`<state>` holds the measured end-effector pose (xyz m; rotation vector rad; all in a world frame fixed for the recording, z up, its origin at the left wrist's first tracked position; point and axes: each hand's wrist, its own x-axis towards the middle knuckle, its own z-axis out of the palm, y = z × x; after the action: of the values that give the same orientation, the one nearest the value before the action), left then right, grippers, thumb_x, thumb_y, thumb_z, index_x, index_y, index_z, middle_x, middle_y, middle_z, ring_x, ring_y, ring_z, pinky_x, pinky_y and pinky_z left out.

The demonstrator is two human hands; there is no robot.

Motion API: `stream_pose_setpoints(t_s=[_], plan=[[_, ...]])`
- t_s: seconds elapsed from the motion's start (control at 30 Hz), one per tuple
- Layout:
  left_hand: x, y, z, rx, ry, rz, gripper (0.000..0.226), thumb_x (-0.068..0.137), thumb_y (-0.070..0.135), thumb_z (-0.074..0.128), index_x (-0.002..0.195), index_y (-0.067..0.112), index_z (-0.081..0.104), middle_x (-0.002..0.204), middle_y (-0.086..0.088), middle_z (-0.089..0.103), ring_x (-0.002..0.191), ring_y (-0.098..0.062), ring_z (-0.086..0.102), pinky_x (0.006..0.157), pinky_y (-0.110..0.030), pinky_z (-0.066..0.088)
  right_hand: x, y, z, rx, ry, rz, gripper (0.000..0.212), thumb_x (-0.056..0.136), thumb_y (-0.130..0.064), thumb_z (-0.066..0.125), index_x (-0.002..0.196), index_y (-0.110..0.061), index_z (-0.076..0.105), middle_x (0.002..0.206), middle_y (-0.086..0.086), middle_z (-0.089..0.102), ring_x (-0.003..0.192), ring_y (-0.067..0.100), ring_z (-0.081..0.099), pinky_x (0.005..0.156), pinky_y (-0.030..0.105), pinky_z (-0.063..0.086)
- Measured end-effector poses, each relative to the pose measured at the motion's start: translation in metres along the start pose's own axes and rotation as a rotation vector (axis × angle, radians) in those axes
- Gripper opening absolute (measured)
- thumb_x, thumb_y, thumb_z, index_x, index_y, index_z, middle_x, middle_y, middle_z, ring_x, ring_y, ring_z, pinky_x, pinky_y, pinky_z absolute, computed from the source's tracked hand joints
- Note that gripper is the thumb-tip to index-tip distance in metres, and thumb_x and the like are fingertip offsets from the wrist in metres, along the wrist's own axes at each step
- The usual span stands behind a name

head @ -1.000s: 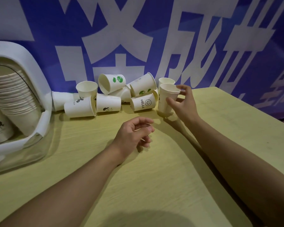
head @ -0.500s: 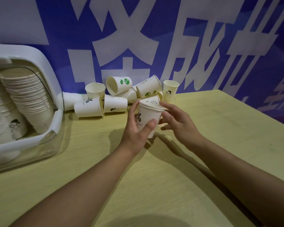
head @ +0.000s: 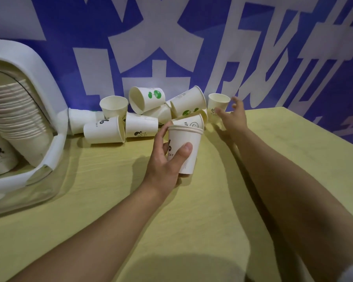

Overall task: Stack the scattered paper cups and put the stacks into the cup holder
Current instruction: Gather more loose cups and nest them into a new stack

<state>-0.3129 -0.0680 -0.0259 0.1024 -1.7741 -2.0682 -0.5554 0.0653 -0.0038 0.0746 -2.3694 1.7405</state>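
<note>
The left hand point(head: 167, 161) gripped a short nested stack point(head: 184, 148); the right hand point(head: 231, 117), fingers spread, reached for an upright cup point(head: 217, 107) at far right. The cup holder point(head: 29, 110) at left already held stacks, but about nine scattered cups point(head: 141, 125) remained.

We record one pale yellow-green wood-grain tabletop point(head: 222, 220), lit from above with soft shadows across it. Behind it we list a deep blue banner wall point(head: 273, 21) bearing large white block characters point(head: 155, 43), running the full width.
</note>
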Motion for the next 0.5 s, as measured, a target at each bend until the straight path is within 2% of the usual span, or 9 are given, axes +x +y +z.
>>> stream_pose_setpoints(t_s=[0.07,0.1,0.13,0.2,0.27,0.4,0.5], plan=[[0.003,-0.003,-0.002,-0.026,0.012,-0.016,0.069,0.062,0.058,0.074,0.124,0.065,0.044,0.118,0.000,0.068,0.092,-0.013,0.073,0.069,-0.027,0.057,0.008,0.001,0.006,0.101,-0.058,0.023,0.076,0.089,-0.021,0.075,0.151,-0.034,0.033,0.151,-0.001,0.042,0.126,0.021,0.048,0.080,0.027,0.057],[0.005,-0.004,-0.003,-0.034,0.010,-0.023,0.068,0.062,0.059,0.074,0.123,0.067,0.044,0.119,0.000,0.068,0.094,-0.016,0.073,0.070,-0.028,0.058,0.012,0.003,0.009,0.112,-0.085,0.012,0.078,0.089,-0.020,0.075,0.151,-0.035,0.031,0.150,-0.001,0.042,0.125,0.021,0.048,0.076,0.024,0.055],[0.006,-0.005,-0.003,-0.040,0.009,-0.024,0.070,0.062,0.059,0.074,0.125,0.066,0.044,0.119,0.000,0.068,0.093,-0.016,0.073,0.070,-0.028,0.058,0.017,0.005,0.012,0.098,-0.098,-0.011,0.079,0.088,-0.020,0.076,0.151,-0.035,0.031,0.149,-0.001,0.043,0.126,0.022,0.048,0.080,0.027,0.057],[0.008,-0.008,-0.003,-0.041,0.010,-0.015,0.078,0.062,0.058,0.075,0.133,0.059,0.044,0.118,-0.001,0.068,0.091,-0.016,0.073,0.068,-0.026,0.057,0.023,0.007,0.018,0.052,-0.082,-0.060,0.080,0.086,-0.021,0.078,0.151,-0.034,0.032,0.147,0.001,0.045,0.130,0.024,0.050,0.098,0.040,0.055],[0.009,-0.009,-0.003,-0.031,0.011,-0.007,0.082,0.062,0.057,0.075,0.137,0.055,0.043,0.117,-0.002,0.068,0.090,-0.017,0.073,0.067,-0.026,0.057,0.023,0.007,0.020,0.044,-0.055,-0.082,0.079,0.086,-0.024,0.078,0.150,-0.032,0.033,0.147,0.001,0.046,0.130,0.025,0.050,0.103,0.042,0.052],[0.006,-0.007,-0.002,-0.029,0.008,0.010,0.081,0.068,0.050,0.077,0.140,0.051,0.041,0.115,-0.002,0.067,0.086,-0.011,0.072,0.066,-0.023,0.056,0.005,-0.003,0.009,0.067,0.016,-0.160,0.076,0.089,-0.027,0.076,0.150,-0.030,0.032,0.147,0.000,0.046,0.125,0.017,0.051,0.100,0.035,0.051],[0.003,-0.003,0.000,-0.006,-0.008,0.039,0.074,0.075,0.038,0.072,0.141,0.048,0.040,0.117,0.000,0.064,0.085,-0.003,0.070,0.066,-0.020,0.055,-0.028,-0.022,-0.012,0.142,0.027,-0.246,0.074,0.091,-0.033,0.073,0.150,-0.031,0.029,0.134,-0.004,0.051,0.107,0.008,0.057,0.079,0.017,0.056]])
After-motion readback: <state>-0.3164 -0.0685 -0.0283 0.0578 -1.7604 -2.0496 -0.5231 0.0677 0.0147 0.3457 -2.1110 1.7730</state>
